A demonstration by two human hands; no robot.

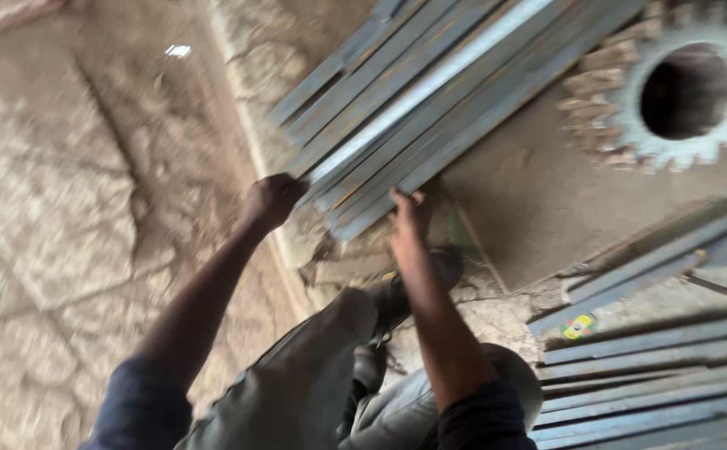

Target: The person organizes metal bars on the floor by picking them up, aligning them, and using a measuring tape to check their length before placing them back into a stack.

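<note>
Bundle of flat steel bars (430,100) runs diagonally from the top right down to both hands. Left hand (272,200) clenched around the bundle's near left corner; right hand (409,218) gripping the near right corner. Bars overhang a stone ledge (251,75). Gear wheel (684,92) just right of the bundle; more loose bars (647,383) lower right. Open dirt floor (72,208) left.

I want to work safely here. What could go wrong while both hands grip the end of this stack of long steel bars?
1. The steel bars lie loosely stacked, so some may slide and pinch the left hand or right hand.
2. The bare hands may be cut by bar ends.
3. A dropped bar could hit the boot below.
</note>
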